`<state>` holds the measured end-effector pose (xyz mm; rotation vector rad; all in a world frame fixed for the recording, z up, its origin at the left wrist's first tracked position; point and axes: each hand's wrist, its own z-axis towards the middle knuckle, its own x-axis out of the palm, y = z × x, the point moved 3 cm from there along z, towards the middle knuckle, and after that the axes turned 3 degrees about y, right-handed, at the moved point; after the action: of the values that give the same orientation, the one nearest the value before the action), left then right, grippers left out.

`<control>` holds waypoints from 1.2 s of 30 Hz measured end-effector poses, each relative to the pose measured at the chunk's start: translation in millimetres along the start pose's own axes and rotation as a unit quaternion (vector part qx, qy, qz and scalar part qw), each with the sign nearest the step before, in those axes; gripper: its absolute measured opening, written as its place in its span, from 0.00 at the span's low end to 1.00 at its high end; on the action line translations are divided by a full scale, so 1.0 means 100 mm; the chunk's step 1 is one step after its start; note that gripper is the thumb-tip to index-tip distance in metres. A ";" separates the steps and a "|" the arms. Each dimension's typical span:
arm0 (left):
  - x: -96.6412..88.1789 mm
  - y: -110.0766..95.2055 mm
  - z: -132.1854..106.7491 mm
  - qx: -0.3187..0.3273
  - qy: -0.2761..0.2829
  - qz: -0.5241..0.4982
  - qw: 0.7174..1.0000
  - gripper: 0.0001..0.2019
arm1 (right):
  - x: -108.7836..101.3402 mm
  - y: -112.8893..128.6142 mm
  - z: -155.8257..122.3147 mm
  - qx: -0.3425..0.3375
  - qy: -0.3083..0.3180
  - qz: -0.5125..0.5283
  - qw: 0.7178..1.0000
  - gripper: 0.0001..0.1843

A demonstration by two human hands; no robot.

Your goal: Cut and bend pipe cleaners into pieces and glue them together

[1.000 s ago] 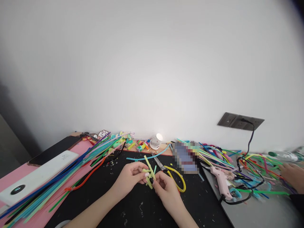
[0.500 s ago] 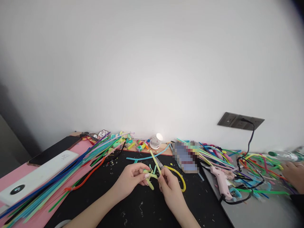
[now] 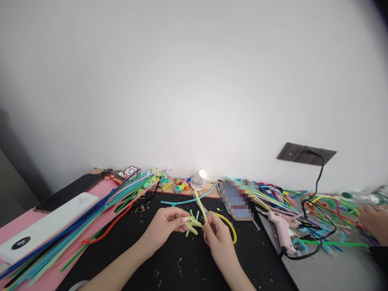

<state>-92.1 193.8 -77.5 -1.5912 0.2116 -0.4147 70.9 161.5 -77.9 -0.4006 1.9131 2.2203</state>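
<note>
Between my two hands is a pale yellow-green pipe cleaner [image 3: 192,224] bent into several short loops or prongs. My left hand [image 3: 171,224] pinches its left side between thumb and fingers. With thumb and forefinger my right hand [image 3: 216,232] grips its other side, where a straight length of pipe cleaner [image 3: 200,204] sticks up toward the cup. Just behind my right hand lie scissors with a yellow handle [image 3: 228,224], partly hidden by the fingers. A light blue pipe cleaner [image 3: 189,200] rests on the black mat [image 3: 169,262] behind my hands.
A paper cup [image 3: 199,180] stands against the wall. Bundled pipe cleaners [image 3: 91,216] and a long white case [image 3: 48,222] lie at left. A phone with a blurred screen [image 3: 238,202], a pink glue gun [image 3: 282,231] and a bottle [image 3: 362,197] are at right, near another person's hand [image 3: 374,222].
The bent pipe cleaner has turned between my fingers, its prongs now pointing more to the left and down. My left hand has shifted its pinch slightly.
</note>
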 end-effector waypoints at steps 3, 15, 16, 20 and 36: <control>0.00 0.02 -0.01 -0.026 -0.003 -0.017 1.000 0.13 | 0.04 0.03 0.01 0.001 0.028 0.050 0.998 0.13; 0.04 0.02 -0.02 0.025 0.009 0.031 0.999 0.09 | 0.08 0.03 0.02 0.031 0.020 0.127 0.991 0.13; 0.03 0.02 -0.02 0.040 0.004 0.047 0.998 0.08 | 0.08 0.02 0.02 0.031 0.019 0.125 0.992 0.13; 0.02 0.00 -0.03 0.081 -0.018 0.108 0.991 0.06 | 0.07 0.00 0.02 0.031 0.022 0.113 0.993 0.12; 0.01 -0.06 -0.05 0.098 -0.041 0.141 0.984 0.07 | 0.06 0.03 0.02 0.031 0.028 0.112 0.993 0.14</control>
<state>-93.3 189.1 -71.5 -1.3568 0.3186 -0.1452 64.3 162.4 -76.3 -0.2523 2.1446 2.2986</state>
